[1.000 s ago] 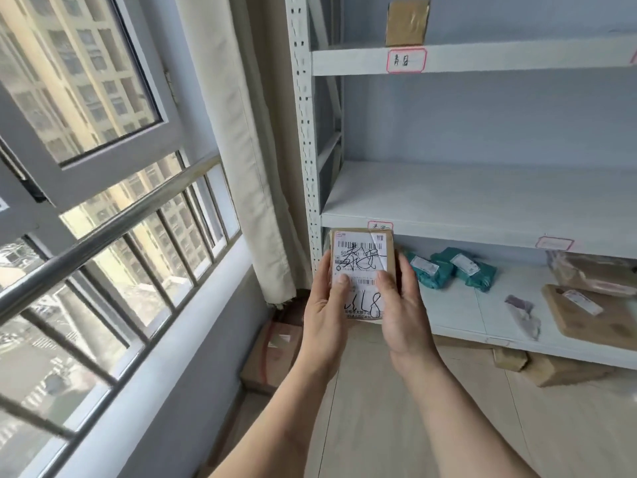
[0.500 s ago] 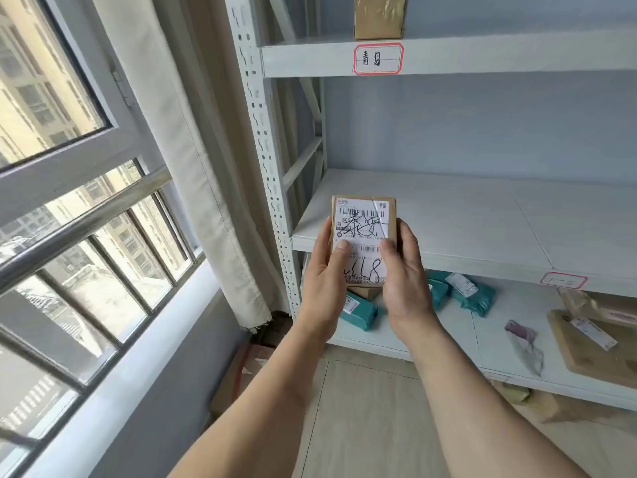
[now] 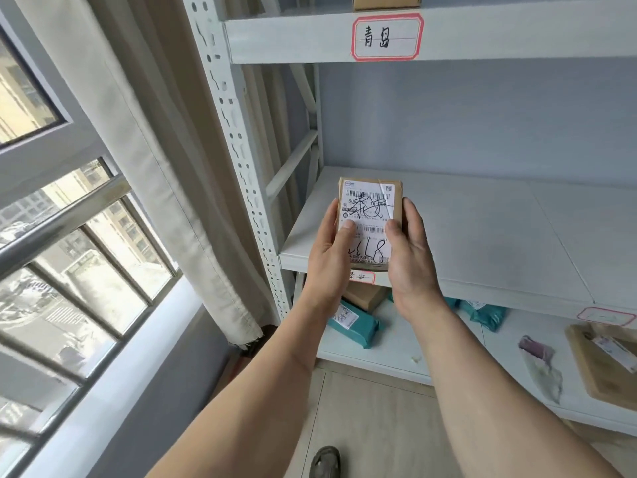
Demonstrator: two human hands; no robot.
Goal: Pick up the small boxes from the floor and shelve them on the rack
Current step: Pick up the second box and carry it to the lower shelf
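While both hands' fingers (image 3: 345,232) clasp the small box (image 3: 370,215), white rack (image 3: 482,236) behind.

We saw a pale metal rack (image 3: 238,139) whose middle shelf (image 3: 482,229) was bare, while on the lower shelf (image 3: 431,353) lay teal parcels (image 3: 355,322), a brown box (image 3: 365,296), a flat brown envelope (image 3: 606,363) and a small clear bag (image 3: 541,363), and on the top shelf (image 3: 517,32) stood one cardboard box (image 3: 386,1).
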